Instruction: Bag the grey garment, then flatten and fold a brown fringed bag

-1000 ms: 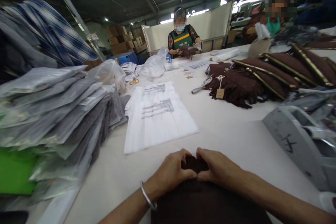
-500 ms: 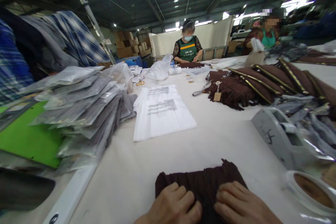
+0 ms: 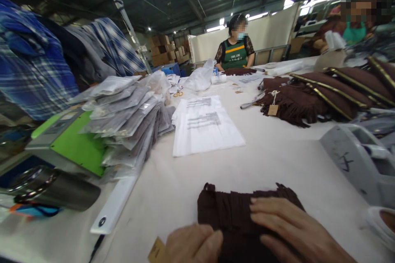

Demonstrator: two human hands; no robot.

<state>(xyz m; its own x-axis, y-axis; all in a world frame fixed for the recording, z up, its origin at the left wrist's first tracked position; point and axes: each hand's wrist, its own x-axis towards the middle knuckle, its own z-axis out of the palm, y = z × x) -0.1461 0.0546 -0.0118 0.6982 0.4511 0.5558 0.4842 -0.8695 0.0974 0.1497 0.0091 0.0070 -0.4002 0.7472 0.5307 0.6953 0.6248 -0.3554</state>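
Observation:
A dark brown fringed fabric piece (image 3: 233, 213) lies on the white table right before me, its lower part cut off by the frame edge. My right hand (image 3: 286, 226) rests flat on its right side, fingers stretched out. At its left edge is my left hand (image 3: 193, 244), fingers curled and slightly blurred; what they grip is hidden. A tan cardboard tag (image 3: 156, 250) sticks out beside the left hand; whether that hand holds it I cannot tell. Further back, similar brown fringed pieces (image 3: 286, 104), some with gold zips, lie piled with a tag on one.
Printed white plastic bags (image 3: 206, 131) lie mid-table. To the left are a stack of bagged goods (image 3: 123, 111), a green-and-grey machine (image 3: 77, 144), a white bar sealer (image 3: 114, 209) and a metal flask (image 3: 61, 187). A tape dispenser (image 3: 352, 160) stands right. Two co-workers (image 3: 235, 51) are opposite.
My view has turned left. My left hand has moved to the piece's left edge, where the tag now shows. My right hand has gone from curled to flat.

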